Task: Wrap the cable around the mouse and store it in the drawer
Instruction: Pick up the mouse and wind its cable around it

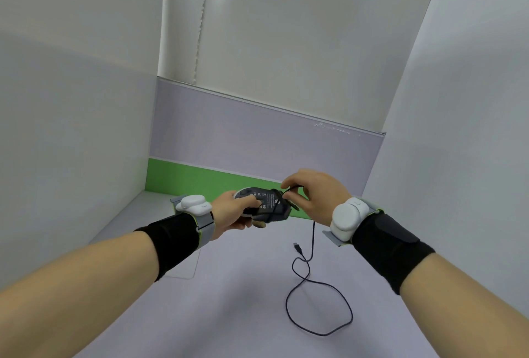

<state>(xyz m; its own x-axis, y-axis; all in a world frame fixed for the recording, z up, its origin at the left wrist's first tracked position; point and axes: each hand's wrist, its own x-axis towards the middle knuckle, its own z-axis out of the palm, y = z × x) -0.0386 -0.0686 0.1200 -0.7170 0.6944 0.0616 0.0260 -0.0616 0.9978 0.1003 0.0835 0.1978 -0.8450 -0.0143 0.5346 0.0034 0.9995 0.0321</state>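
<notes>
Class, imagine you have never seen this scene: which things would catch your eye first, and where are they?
The eye goes first to the two hands meeting mid-frame: the left hand grips an upturned black mouse while the right hand pinches its cable at the mouse. Next comes that dark cable, hanging down and looping across the pale desk, its USB plug lying free. Behind the hands, a bright green strip stands out.

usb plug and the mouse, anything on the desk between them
Only the cable itself, hanging from the mouse and looping over bare desk to the usb plug; the head view shows this.
</notes>
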